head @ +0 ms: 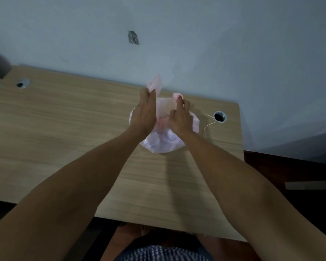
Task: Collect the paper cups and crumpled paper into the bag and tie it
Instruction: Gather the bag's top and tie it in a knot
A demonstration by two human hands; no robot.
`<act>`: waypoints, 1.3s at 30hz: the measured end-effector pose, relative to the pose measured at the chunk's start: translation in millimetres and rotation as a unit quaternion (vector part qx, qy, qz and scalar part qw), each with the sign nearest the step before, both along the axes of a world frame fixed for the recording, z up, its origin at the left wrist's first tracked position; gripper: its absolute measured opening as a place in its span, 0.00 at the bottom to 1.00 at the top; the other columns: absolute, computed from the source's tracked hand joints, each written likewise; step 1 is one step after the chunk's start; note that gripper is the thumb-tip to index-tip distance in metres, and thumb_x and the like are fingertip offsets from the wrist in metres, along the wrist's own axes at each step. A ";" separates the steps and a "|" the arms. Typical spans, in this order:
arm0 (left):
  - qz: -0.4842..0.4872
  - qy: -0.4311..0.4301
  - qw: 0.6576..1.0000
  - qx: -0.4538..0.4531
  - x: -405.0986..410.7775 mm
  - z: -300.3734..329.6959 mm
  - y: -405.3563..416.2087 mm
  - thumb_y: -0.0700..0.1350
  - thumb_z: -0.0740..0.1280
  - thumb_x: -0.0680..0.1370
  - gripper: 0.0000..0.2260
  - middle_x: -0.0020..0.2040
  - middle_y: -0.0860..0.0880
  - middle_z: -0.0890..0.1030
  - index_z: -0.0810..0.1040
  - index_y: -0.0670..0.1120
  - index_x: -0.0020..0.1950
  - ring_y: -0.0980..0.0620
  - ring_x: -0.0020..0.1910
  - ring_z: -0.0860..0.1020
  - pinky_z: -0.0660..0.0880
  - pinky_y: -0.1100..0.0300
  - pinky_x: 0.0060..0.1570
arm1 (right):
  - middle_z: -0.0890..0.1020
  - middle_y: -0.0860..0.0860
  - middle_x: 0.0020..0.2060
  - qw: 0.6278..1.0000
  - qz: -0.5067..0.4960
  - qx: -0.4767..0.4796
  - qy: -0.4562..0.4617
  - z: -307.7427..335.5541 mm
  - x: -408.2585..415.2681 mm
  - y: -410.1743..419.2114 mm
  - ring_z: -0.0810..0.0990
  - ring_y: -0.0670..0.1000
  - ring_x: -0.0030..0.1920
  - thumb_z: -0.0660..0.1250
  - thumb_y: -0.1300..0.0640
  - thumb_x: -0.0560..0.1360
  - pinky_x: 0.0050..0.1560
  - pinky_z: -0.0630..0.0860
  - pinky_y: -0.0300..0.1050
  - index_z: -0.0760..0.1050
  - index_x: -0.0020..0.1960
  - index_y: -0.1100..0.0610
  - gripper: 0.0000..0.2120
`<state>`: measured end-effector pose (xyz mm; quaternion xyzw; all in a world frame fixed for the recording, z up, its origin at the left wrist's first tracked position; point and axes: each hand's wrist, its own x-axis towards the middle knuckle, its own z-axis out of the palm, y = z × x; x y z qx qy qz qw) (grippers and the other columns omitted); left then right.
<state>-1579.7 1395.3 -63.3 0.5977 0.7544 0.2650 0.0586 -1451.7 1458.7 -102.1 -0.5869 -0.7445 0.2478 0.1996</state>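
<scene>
Left hand (pixel 144 112) and right hand (pixel 181 114) each pinch a handle of the pink bag (pixel 166 142) — thin plastic could slip or tear under a hard pull.

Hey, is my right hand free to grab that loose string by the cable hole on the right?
Probably not yet: the right hand pinches a bag handle. The string lies uncovered just beside it, near the cable hole.

bag (pixel 159 142) contents hidden, hands covering its middle
</scene>
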 end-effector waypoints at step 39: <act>-0.032 -0.543 0.839 0.023 31.6 24.1 -3.5 0.39 0.70 0.78 0.05 0.41 0.44 0.86 0.84 0.41 0.44 0.52 0.41 0.83 0.79 0.57 0.46 | 0.84 0.59 0.36 0.822 -0.183 -0.219 0.492 55.0 29.4 -8.2 0.81 0.53 0.34 0.73 0.66 0.76 0.51 0.82 0.55 0.79 0.52 0.67 0.07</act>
